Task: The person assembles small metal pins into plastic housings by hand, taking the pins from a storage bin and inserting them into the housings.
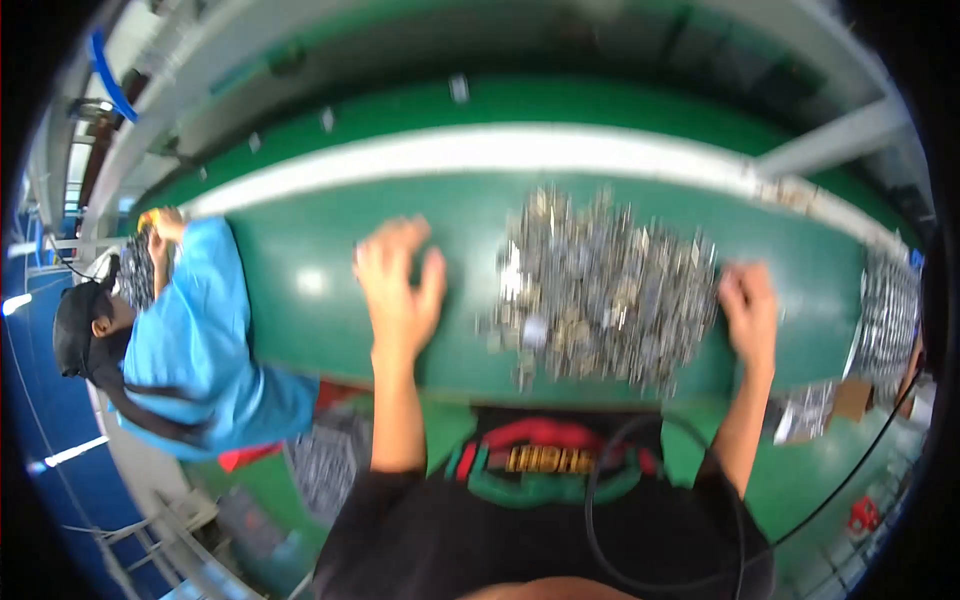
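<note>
Head view: metal parts pile [605, 285] between hands, right hand [750, 305] touching.

On the long green bench [300, 290], a big pile of small shiny silver metal pieces [610, 285] lies between the open left hand [400, 285] and the curled right hand [750, 305], which touches its edge.

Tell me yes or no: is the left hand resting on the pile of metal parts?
No, the left hand lies on bare green table, apart from the pile of metal parts.
</note>
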`<state>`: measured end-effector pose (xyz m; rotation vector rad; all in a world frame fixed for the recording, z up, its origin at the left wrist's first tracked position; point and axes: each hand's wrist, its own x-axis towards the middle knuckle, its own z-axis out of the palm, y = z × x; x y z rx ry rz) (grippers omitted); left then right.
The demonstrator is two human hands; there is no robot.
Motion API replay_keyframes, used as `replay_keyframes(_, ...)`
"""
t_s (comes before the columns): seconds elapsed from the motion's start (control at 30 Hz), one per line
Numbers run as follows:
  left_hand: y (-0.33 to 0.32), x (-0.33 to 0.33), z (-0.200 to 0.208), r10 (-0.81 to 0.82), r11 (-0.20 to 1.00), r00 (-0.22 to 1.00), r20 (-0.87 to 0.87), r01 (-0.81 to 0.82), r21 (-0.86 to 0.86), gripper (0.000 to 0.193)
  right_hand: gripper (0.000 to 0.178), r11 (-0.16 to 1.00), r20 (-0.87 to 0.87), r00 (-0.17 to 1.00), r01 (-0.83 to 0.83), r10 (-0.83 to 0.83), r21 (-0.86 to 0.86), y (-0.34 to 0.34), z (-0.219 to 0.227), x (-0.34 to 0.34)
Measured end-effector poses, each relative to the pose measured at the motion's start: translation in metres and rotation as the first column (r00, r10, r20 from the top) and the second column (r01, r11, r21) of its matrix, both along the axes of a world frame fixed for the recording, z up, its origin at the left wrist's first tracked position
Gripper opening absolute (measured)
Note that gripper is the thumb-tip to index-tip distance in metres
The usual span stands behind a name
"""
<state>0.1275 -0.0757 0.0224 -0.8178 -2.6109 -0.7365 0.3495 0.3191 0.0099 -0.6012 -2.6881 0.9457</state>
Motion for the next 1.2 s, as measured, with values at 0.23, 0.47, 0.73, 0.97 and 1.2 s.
replay_keyframes(0.23,0.026,0.052,0.012,-0.282,0.959,0.953,0.113,0.275,0.074,0.035,0.04,0.926,0.014,0.965,-0.248,0.263,-0.285,0.018,0.009,0.011)
replay_keyframes(0.47,0.044,0.107,0.006,-0.302,0.953,0.921,0.245,0.301,0.039,0.033,0.02,0.91,0.03,0.951,-0.284,0.307,-0.303,0.04,0.004,-0.005)
replay_keyframes(0.73,0.032,0.094,0.012,-0.361,0.901,0.85,0.383,0.212,0.379,0.03,0.015,0.857,-0.063,0.865,-0.502,0.498,-0.116,0.048,0.03,-0.049)
replay_keyframes(0.97,0.008,0.043,0.008,0.113,0.976,0.958,0.262,-0.156,0.15,0.022,0.014,0.807,-0.291,0.951,-0.255,0.108,-0.533,0.038,-0.007,-0.077)
replay_keyframes(1.2,0.026,0.006,-0.019,0.09,0.986,0.994,-0.055,-0.097,-0.134,0.028,0.019,0.772,-0.236,0.972,-0.148,-0.003,-0.618,0.027,-0.034,-0.066)
